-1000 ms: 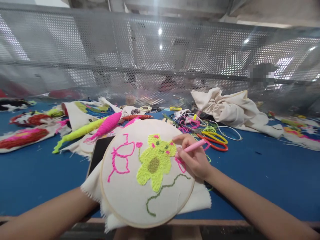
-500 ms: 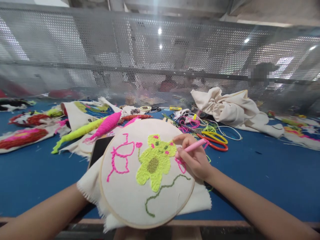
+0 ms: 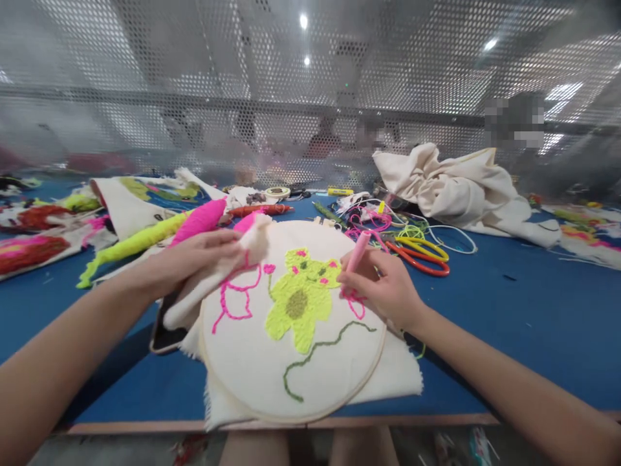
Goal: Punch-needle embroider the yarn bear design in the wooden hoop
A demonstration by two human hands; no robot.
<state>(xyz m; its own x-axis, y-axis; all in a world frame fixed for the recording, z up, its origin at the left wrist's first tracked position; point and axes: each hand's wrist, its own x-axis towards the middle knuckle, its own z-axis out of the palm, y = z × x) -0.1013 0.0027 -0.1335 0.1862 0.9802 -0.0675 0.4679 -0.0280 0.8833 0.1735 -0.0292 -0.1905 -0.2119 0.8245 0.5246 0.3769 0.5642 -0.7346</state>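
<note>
A round embroidery hoop (image 3: pixel 378 360) with white cloth (image 3: pixel 252 382) stretched in it lies before me at the table's edge. The cloth bears a yellow-green bear (image 3: pixel 317 307), pink yarn outlines and a wavy dark green line. My right hand (image 3: pixel 391 281) grips a pink punch needle (image 3: pixel 358 252), held fairly upright at the bear's right side; its tip is hidden behind my fingers. My left hand (image 3: pixel 194 255) holds the loose cloth margin at the hoop's upper left, folding it up over part of the pink outline.
Yellow-and-orange scissors (image 3: pixel 424 255) lie beyond my right hand, near tangled pink and green yarn (image 3: pixel 371 223). Pink yarn (image 3: pixel 201 219) and yellow-green yarn (image 3: pixel 140 243) bundles lie at left. A phone (image 3: pixel 165 330) sits partly under the cloth. Crumpled cream fabric (image 3: pixel 449 188) rests at back right.
My left hand has come up from under the hoop's left side and lifted the cloth margin. The punch needle has turned more upright in my right hand. My view has tipped downward.
</note>
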